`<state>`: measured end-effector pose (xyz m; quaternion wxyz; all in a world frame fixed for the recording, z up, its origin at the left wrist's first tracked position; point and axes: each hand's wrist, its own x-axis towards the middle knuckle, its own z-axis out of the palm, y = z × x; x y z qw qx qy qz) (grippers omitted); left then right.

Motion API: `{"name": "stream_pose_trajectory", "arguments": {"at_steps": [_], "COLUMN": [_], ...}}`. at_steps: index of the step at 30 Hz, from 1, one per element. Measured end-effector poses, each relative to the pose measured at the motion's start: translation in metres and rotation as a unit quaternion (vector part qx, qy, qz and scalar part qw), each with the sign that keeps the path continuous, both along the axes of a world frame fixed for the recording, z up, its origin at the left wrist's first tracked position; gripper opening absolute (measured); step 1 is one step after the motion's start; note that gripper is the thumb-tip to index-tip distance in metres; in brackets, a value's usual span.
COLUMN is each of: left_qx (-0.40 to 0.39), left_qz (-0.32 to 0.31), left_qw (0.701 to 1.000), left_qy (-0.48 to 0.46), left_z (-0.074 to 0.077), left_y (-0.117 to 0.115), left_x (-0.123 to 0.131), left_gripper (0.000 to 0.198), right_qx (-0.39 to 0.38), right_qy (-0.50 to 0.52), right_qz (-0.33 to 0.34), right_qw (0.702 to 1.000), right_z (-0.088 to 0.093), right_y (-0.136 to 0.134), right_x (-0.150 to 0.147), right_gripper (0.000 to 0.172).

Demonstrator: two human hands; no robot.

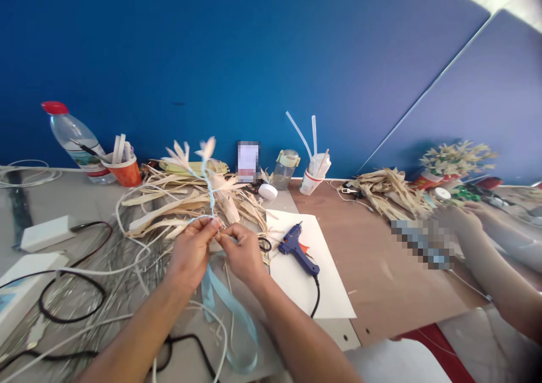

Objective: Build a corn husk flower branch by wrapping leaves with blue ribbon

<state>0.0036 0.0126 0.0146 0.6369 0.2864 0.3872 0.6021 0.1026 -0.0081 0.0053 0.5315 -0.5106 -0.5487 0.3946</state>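
My left hand [191,248] is closed in a pinch on the lower part of a flower stem [212,199] wrapped in light blue tape. The stem stands upright and forks into pale husk flowers [180,154] at its top. Right beside it, my right hand [243,252] pinches at the stem's bottom end; its fingertips nearly meet the left ones. A light blue ribbon [249,323] hangs in a loop below both hands. Behind them lies a heap of dried corn husks [161,202]. To the right, a blue glue gun [296,247] rests on white paper [330,292].
Thin wires [114,292] and cables lie at left near a white box [46,233]. A bottle [76,140], an orange cup [127,171], a phone [248,161], a jar [284,168] and a straw cup [311,182] line the back. A co-worker's arms [486,247] are at right.
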Motion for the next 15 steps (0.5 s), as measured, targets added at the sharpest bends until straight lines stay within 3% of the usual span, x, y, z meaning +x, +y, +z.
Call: {"name": "stream_pose_trajectory", "arguments": {"at_steps": [2,4,6,12,15], "left_qx": [-0.004,-0.003,0.004,0.045,0.062], "left_qz": [-0.037,-0.075,-0.096,-0.064,-0.048], "left_qw": [0.999,0.995,0.992,0.996,0.997], "left_qy": [-0.04,-0.07,-0.086,-0.032,0.016], "left_z": [0.0021,0.0032,0.003,0.0008,0.0017], "left_y": [0.0011,0.0026,0.0045,0.0098,0.0099], "left_x": [-0.0032,-0.0061,-0.0085,-0.0114,-0.0105], "left_gripper": [0.02,0.017,0.015,0.015,0.016], "right_qx": [-0.068,-0.123,-0.162,-0.167,-0.173], "right_qy": [0.138,0.255,0.317,0.319,0.326], "right_qz": [0.043,0.09,0.123,0.091,0.113], "right_qw": [0.987,0.955,0.926,0.929,0.922], "right_z": [0.0003,-0.0002,-0.0013,-0.0029,-0.0007], "right_y": [0.0032,0.0059,0.0077,0.0092,0.0094], "right_x": [0.001,0.0024,0.0039,0.0071,0.0093], "right_gripper": [0.014,0.016,0.017,0.018,0.018]}}
